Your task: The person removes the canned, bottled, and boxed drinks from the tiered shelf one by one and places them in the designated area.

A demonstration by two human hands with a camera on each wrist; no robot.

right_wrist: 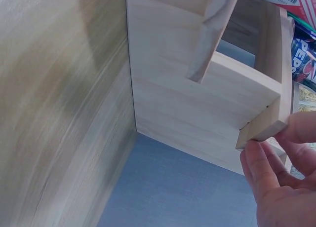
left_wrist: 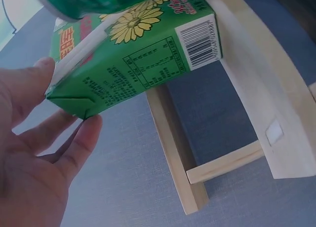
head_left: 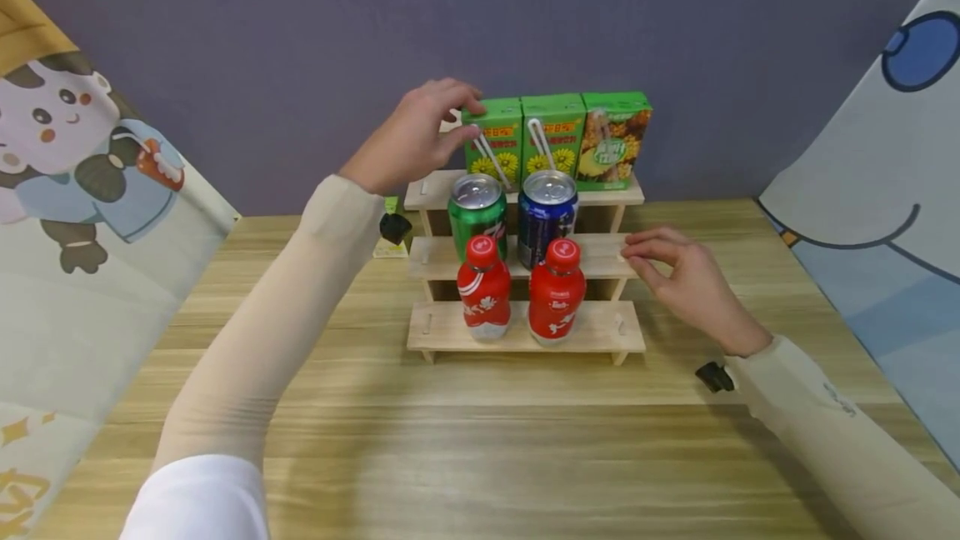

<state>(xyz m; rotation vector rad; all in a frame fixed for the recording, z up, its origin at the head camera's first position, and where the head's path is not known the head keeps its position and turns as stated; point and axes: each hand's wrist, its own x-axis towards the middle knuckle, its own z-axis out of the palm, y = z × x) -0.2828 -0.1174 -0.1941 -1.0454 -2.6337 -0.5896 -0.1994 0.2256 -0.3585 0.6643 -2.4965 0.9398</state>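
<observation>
A three-tier wooden display shelf (head_left: 450,325) stands on the table. Its top tier carries a row of green drink cartons: two with yellow flowers and white straws, and one fruit carton (head_left: 617,140) at the right end. My left hand (head_left: 423,132) holds the upper end of the leftmost carton (left_wrist: 128,64), thumb on its front and fingertips round the back. At the shelf's right side, my right hand (head_left: 678,277) pinches the end of the middle board (right_wrist: 264,121) between thumb and fingers. A green can (head_left: 477,215) and a blue Pepsi can (head_left: 547,219) stand on that middle tier.
Two red bottles, a left one (head_left: 484,294) and a right one (head_left: 557,298), stand on the lowest tier. Behind the left wrist, a small green-and-white item (head_left: 390,250) is partly hidden. A grey-blue wall (head_left: 337,40) rises behind the shelf, with cartoon-printed panels on both sides.
</observation>
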